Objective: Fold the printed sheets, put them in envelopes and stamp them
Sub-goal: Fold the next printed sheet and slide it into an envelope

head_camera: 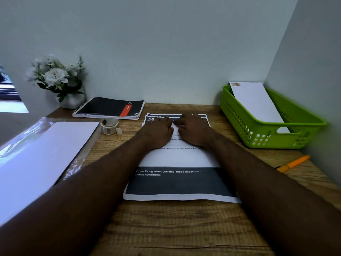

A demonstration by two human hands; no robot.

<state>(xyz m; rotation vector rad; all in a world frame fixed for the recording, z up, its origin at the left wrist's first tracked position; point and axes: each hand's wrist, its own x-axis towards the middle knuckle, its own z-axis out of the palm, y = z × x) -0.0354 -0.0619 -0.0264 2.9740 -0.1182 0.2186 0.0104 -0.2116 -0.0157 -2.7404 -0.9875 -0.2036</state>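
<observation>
**Both hands on the far edge of the sheets**

At mid-desk, the left hand (160, 130) and right hand (193, 129) lie side by side, knuckles up, on the far part of the stack of printed sheets (180, 183). Their fingers are bent down onto the paper near the top edge, almost touching each other at the fingertips; whether they pinch the top sheet or only press on it cannot be told from this angle. Both forearms reach in from the near edge and cross over the lower corners of the stack.

The sheets lie flat on the wooden desk (177, 224), a dark printed band with white text at the near end and another dark band at the far end, just past the fingers.

Left of the hands a roll of stamps (109, 126) stands on the desk, its loose end pointing right. Behind it lies a black spiral notebook (108, 108) with a red stripe, and beyond that a white pot of pale flowers (57, 78) against the wall. At the far left, white envelopes (40, 156) sit in a clear plastic wrapper.

To the right, a green basket (273, 133) holds one stamped envelope (256, 100), leaning on the back rim. An orange pen (293, 163) lies near the right forearm.
</observation>
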